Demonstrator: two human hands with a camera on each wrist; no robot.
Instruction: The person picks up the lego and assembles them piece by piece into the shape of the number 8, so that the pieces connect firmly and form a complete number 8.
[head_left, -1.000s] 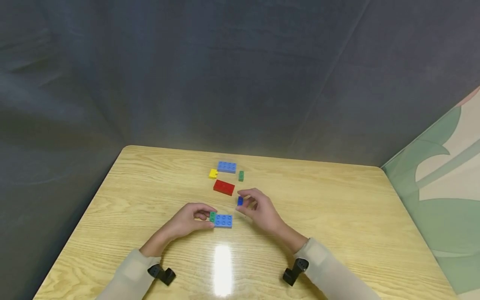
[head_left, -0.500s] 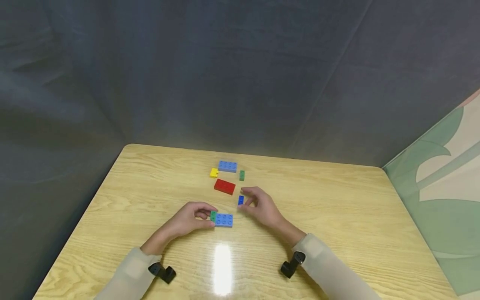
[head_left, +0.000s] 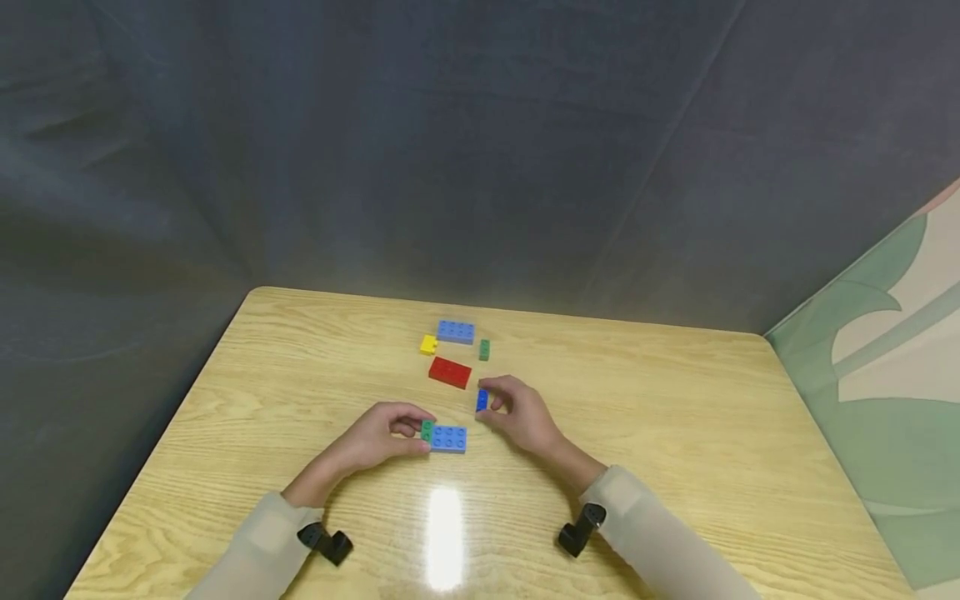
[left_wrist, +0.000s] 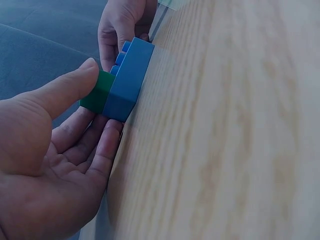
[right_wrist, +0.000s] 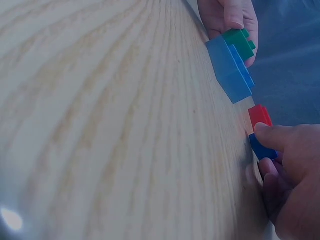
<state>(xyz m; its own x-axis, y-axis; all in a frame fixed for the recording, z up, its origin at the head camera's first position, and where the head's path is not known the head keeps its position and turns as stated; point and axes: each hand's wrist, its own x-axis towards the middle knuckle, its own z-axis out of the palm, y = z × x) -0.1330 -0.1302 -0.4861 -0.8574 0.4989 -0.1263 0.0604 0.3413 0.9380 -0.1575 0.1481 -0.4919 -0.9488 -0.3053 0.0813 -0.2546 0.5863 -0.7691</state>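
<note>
On the table lies a light blue eight-stud brick [head_left: 449, 439] with a small green brick [head_left: 427, 431] stacked on its left end. My left hand [head_left: 382, 437] pinches that end, the thumb on the near side and fingers on the far side. In the left wrist view the thumb presses the green brick [left_wrist: 98, 92] above the light blue brick [left_wrist: 129, 80]. To the right, my right hand [head_left: 522, 417] pinches a small dark blue brick [head_left: 482, 401] between thumb and fingers. The dark blue brick [right_wrist: 261, 147] shows partly behind the thumb in the right wrist view.
Beyond the hands lies a red brick [head_left: 450, 372]. Farther back are a yellow piece [head_left: 428, 345], a second light blue brick [head_left: 456, 332] and another small green brick [head_left: 483, 350]. A dark curtain [head_left: 480, 167] hangs behind the wooden table [head_left: 675, 417].
My right finger and thumb spread a little around the dark blue brick, then closed on its two ends; the brick was turned slightly. The left hand has stayed on the stacked bricks.
</note>
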